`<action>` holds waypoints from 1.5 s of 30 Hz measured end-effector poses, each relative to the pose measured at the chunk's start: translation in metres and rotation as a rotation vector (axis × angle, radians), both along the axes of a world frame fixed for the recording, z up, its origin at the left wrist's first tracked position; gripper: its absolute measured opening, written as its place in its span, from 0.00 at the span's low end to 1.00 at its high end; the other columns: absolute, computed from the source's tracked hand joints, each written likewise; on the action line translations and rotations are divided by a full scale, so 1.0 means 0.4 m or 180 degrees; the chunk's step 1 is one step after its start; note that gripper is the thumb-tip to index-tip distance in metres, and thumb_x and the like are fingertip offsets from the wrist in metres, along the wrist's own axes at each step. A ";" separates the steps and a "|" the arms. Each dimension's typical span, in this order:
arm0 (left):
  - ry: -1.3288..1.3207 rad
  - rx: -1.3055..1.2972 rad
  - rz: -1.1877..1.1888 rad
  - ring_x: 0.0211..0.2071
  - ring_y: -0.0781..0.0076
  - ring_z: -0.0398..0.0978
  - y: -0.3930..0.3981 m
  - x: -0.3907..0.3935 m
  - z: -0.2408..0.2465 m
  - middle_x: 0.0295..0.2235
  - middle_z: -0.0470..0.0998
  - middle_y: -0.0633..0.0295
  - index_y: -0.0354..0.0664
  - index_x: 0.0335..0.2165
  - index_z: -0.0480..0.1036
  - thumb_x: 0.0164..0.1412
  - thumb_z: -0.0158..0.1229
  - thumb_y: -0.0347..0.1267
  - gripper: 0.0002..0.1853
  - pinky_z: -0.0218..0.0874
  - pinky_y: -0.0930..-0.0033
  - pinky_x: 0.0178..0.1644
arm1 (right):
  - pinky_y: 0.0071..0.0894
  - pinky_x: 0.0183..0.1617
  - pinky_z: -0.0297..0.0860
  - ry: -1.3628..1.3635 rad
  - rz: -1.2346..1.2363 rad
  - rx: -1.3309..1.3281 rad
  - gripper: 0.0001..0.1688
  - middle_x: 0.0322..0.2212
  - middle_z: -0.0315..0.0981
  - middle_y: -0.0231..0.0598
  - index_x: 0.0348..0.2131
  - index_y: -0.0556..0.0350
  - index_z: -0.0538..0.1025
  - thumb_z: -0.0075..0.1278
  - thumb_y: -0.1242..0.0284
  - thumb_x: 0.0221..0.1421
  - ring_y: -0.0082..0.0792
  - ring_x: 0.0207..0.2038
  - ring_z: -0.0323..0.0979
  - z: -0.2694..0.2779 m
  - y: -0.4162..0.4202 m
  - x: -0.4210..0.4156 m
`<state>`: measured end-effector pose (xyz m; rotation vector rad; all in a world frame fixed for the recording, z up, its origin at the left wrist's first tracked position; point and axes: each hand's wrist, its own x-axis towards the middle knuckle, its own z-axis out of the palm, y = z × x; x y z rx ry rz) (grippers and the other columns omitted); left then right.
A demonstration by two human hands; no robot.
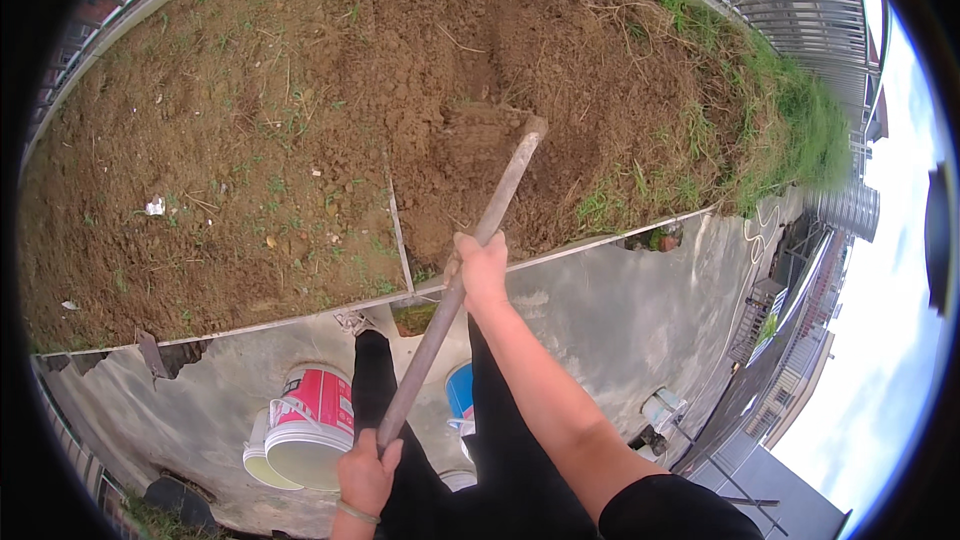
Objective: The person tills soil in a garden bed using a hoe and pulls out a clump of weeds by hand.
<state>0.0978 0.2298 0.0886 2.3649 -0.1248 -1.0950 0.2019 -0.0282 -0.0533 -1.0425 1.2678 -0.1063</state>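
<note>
A long wooden handle (pixel 431 337) runs from low centre up to the right, to a hoe-like tool head (pixel 491 124) that lies against loose brown soil (pixel 442 52) and is partly hidden by dirt. Lower on the handle, near its end, my left hand (pixel 365 469) is closed around it, with a band on the wrist. Farther up, my right hand (pixel 480 266) grips the same handle at about its middle, above the edge of the soil bed.
A thin strip (pixel 397 232) divides the bed, and a low rim (pixel 262 326) borders it. Grass (pixel 795 120) grows at the right. Pink-and-white buckets (pixel 311 420) and a blue bucket (pixel 460 390) stand on the concrete floor (pixel 600 322) by my legs. Metal railings (pixel 795 0) rise beyond.
</note>
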 end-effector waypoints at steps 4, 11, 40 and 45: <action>0.0383 -0.0378 0.0385 0.21 0.46 0.72 -0.068 -0.078 -0.036 0.18 0.72 0.48 0.38 0.30 0.65 0.52 0.57 0.40 0.16 0.62 0.53 0.24 | 0.28 0.09 0.58 -0.0047 0.0270 -0.0205 0.15 0.16 0.59 0.35 0.31 0.54 0.55 0.47 0.76 0.50 0.25 0.09 0.58 0.089 -0.059 -0.008; 0.1408 -0.0735 0.1525 0.26 0.44 0.73 -0.197 -0.377 -0.079 0.21 0.73 0.44 0.34 0.30 0.68 0.54 0.53 0.41 0.17 0.65 0.56 0.30 | 0.29 0.22 0.64 0.0850 0.1631 -0.0941 0.20 0.21 0.65 0.43 0.38 0.63 0.58 0.50 0.72 0.50 0.31 0.20 0.68 -0.056 -0.114 -0.172; 0.3069 -0.1926 0.2232 0.10 0.80 0.61 -0.497 0.104 -0.099 0.14 0.64 0.67 0.37 0.27 0.63 0.57 0.53 0.41 0.16 0.54 0.77 0.13 | 0.42 0.40 0.68 0.1312 0.1697 -0.1864 0.21 0.32 0.68 0.66 0.37 0.71 0.61 0.47 0.74 0.45 0.56 0.36 0.70 -0.095 -0.484 0.204; 0.2382 -0.1225 0.1759 0.12 0.75 0.67 -0.318 -0.056 -0.093 0.14 0.67 0.61 0.36 0.26 0.65 0.55 0.55 0.42 0.18 0.57 0.71 0.15 | 0.40 0.38 0.67 0.1398 0.1285 -0.0864 0.18 0.27 0.69 0.60 0.34 0.69 0.62 0.48 0.74 0.44 0.52 0.31 0.71 -0.076 -0.278 0.058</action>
